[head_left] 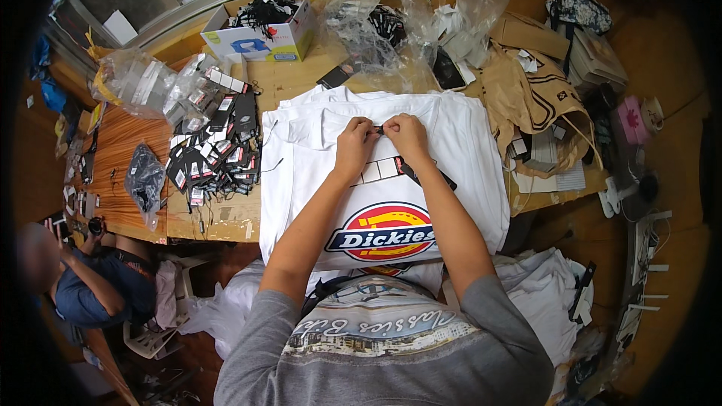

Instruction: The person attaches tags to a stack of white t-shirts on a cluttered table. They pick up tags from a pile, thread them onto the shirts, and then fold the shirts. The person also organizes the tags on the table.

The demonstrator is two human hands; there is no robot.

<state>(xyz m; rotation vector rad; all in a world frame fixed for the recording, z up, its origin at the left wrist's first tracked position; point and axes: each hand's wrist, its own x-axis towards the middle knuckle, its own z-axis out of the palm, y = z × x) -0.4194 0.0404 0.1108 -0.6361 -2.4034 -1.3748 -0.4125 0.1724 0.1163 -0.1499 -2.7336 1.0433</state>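
A stack of white T-shirts [466,173] lies in front of me, the top one bearing a red, yellow and blue printed logo [381,233] on its chest. At its neckline my left hand [355,148] and my right hand [406,137] come close together, fingers pinched. Between the fingertips shows a small black tag cord [379,130], partly hidden by them. Below the hands, a paper hang tag [382,171] in white, red and black lies on the shirt, partly covered by my right forearm.
Left of the stack spreads a heap of black and white hang tags [214,154]. Behind it stand a box of black cords [293,41] and clear plastic bags [391,19]. A tan cloth bag [526,98] and a phone [448,71] lie rightward. Another person [113,286] sits at far left.
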